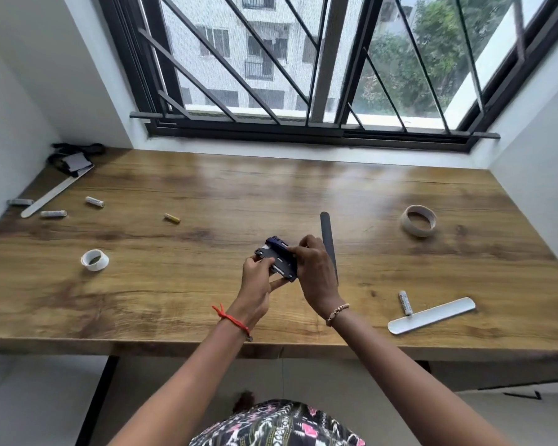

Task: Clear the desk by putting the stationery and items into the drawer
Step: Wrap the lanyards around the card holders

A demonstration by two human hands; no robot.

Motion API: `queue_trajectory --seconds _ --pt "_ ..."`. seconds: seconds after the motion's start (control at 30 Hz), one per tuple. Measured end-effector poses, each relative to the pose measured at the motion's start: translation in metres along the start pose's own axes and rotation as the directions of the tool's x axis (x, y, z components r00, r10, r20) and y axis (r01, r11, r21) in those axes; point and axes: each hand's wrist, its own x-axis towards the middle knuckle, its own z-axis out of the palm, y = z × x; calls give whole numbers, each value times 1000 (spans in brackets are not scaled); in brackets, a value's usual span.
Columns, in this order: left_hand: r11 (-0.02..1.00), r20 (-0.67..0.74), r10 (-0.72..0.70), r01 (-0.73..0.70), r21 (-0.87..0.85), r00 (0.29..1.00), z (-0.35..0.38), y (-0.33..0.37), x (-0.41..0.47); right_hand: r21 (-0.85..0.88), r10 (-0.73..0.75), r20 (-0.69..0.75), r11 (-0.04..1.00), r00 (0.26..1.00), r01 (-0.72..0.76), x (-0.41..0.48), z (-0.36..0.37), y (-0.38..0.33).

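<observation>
Both arms reach out over the brown wooden counter (pixel 174 300). The left hand (pixel 255 280) and the right hand (pixel 313 272) pinch a flat, dark blue plastic holder (pixel 276 257) over the middle of the counter. Fingers hide part of it. A round tape roll (pixel 418 220) lies well apart.

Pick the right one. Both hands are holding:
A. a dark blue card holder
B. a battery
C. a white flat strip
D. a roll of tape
A: the left hand and right hand both pinch the dark blue card holder, while the tape roll, battery and white strip lie on the desk apart from the hands.
</observation>
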Motion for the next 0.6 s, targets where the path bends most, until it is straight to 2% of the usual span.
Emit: queue_trajectory --seconds 0.07,0.13,0.27,0.43,0.6 --pt "1000 1 10 -10 -9 1000 1 1 1 -106 -24 -13 994 1000 22 0 3 0" --pt "1000 -7 23 -23 -17 1000 1 2 4 -165 -37 46 985 998 44 0 5 1" --pt "999 -7 38 -38 -20 999 1 1 9 -171 -20 200 984 980 55 -2 7 2" --pt "998 26 55 -54 -13 998 5 1 12 -2 23 144 1000 989 -23 -1 4 4" --pt "998 44 65 -64 -17 997 13 -3 13 43 80 45 996 996 -82 3 8 4"
